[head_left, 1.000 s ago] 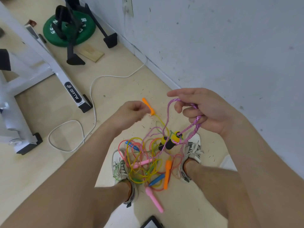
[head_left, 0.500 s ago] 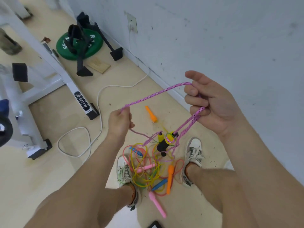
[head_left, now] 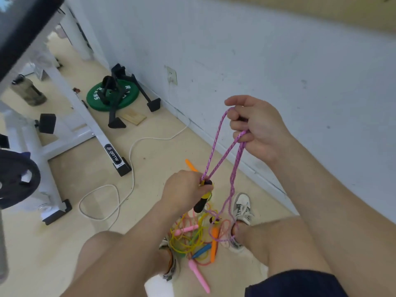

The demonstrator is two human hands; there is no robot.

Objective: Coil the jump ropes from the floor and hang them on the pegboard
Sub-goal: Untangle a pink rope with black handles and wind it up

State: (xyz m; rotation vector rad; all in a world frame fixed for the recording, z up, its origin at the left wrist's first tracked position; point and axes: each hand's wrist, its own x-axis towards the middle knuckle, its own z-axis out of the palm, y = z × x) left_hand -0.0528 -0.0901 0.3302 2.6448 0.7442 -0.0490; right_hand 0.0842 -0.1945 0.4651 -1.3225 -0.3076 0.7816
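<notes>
My right hand (head_left: 258,127) is raised near the wall, its curled fingers holding loops of the purple braided jump rope (head_left: 215,146). Lower down, my left hand (head_left: 184,189) grips that rope's black and yellow handle (head_left: 201,203). The rope runs taut between the two hands, and more strands hang down to the floor. Between my feet lies a tangled pile of yellow, pink, orange and green ropes (head_left: 192,239) with pink (head_left: 198,275), orange (head_left: 214,243) and blue handles. Another orange handle (head_left: 190,165) lies on the floor behind my left hand. No pegboard is in view.
A white wall runs along the right. A white gym rack frame (head_left: 90,129) stands at left, with a black weight plate (head_left: 17,181) on it. A green weight plate (head_left: 113,96) and black stand sit by the wall. A white cable (head_left: 132,159) trails across the floor.
My left hand dropped from pinching the rope out to the left and now grips the black handle. My right hand stayed raised with its loops. The view tilted up along the wall.
</notes>
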